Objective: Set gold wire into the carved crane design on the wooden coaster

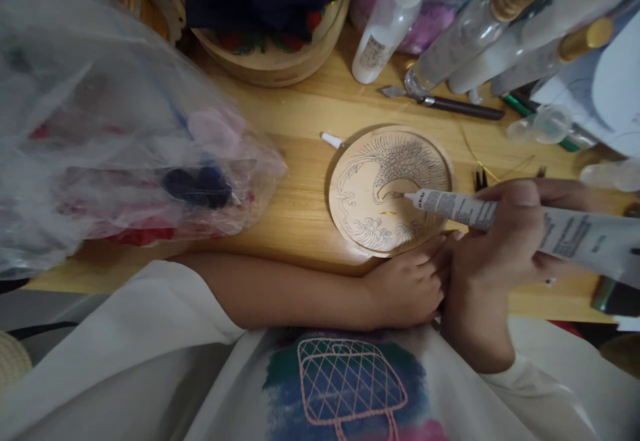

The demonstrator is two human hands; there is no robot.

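My right hand [515, 234] is closed round a white glue tube [457, 207] with dark print. Its narrow nozzle points left, at the middle of a round wooden plate [360, 187]. Fine dark lines on the plate draw a feathered bird and curling waves. Two short gold strips [389, 213] lie near the nozzle tip; whether it touches the wood I cannot tell. My left hand [407, 291] lies at the plate's near right edge, fingers curled against the rim and partly hidden by my right hand. A small white cap [331, 139] lies left of the plate.
A craft knife [465, 107] lies beyond the plate, below several bottles [387, 27]. Gold wire [487, 171] and dark tool tips [481, 179] sit at the right. A large plastic bag [125, 127] fills the left. A round wooden box [275, 71] stands at the back.
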